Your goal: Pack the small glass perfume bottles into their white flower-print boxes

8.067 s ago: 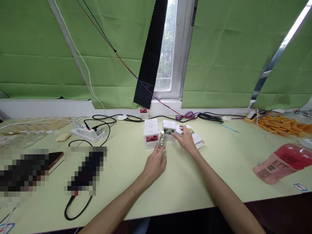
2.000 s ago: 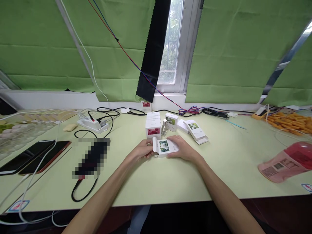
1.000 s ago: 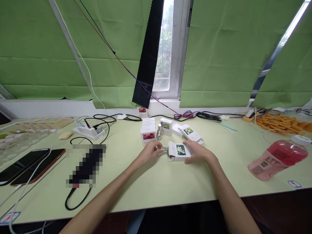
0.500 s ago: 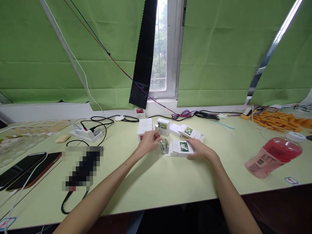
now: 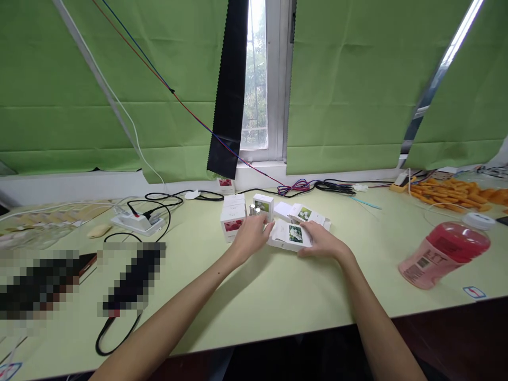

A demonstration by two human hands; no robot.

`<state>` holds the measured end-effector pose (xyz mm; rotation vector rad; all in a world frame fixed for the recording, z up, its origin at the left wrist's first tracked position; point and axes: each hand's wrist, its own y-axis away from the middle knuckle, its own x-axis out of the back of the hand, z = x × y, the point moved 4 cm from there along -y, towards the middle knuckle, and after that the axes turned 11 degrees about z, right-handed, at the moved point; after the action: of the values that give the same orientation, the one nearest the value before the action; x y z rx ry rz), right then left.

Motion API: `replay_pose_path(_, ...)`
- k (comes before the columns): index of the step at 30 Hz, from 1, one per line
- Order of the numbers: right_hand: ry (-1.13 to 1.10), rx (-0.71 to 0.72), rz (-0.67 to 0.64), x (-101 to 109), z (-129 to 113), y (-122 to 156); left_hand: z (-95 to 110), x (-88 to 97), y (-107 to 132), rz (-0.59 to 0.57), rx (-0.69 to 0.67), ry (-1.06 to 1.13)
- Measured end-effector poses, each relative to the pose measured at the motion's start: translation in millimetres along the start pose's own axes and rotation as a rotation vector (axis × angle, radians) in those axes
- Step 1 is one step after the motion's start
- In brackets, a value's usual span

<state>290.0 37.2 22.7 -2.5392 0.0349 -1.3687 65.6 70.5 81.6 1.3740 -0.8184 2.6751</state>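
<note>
My right hand (image 5: pixel 325 241) is wrapped round the right end of a small white carton (image 5: pixel 291 235) with a white-flower picture, lying on the table. My left hand (image 5: pixel 250 235) has its fingers drawn together at the carton's left end; what lies between them is hidden. Two shiny silver caps (image 5: pixel 254 210) show just behind the left fingers, their lower parts hidden. Left of that hand stand white cartons with red pictures (image 5: pixel 233 217). Behind it an upright flower carton (image 5: pixel 263 203) stands. Another flower carton (image 5: pixel 307 214) lies beyond the held one.
A pink drink bottle (image 5: pixel 444 251) stands at the right, near orange pieces (image 5: pixel 446 193) heaped at the back. A power strip (image 5: pixel 138 221) with black cables sits at the left. Blurred-out dark devices (image 5: pixel 135 278) lie in front of it. Bundled wires (image 5: pixel 296 186) run along the wall.
My left hand has moved slightly right and against the carton's end. The clear round glass piece beside its fingers is out of sight. A second silver cap now shows behind the hand.
</note>
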Motion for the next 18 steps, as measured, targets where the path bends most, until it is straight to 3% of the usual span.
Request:
replay_pose_path(5,-0.071,0.052,0.053,15,-13,2,-10,-24.8,14,-0.255,0.435,0.498)
replay_pose_path(10,-0.16,-0.028,0.131,33,-15,6,-6,-24.0,1,-0.208,0.532,0.809)
replay_pose_path(13,-0.23,-0.076,0.201,43,-8,8,-2,-12.4,-23,-0.087,0.517,0.85)
replay_pose_path(16,-0.173,-0.161,0.303,46,9,5,5,5.7,-62,0.109,0.322,0.752)
replay_pose_path(18,-0.069,-0.262,0.419,43,23,1,10,10.9,-88,0.136,0.241,0.652)
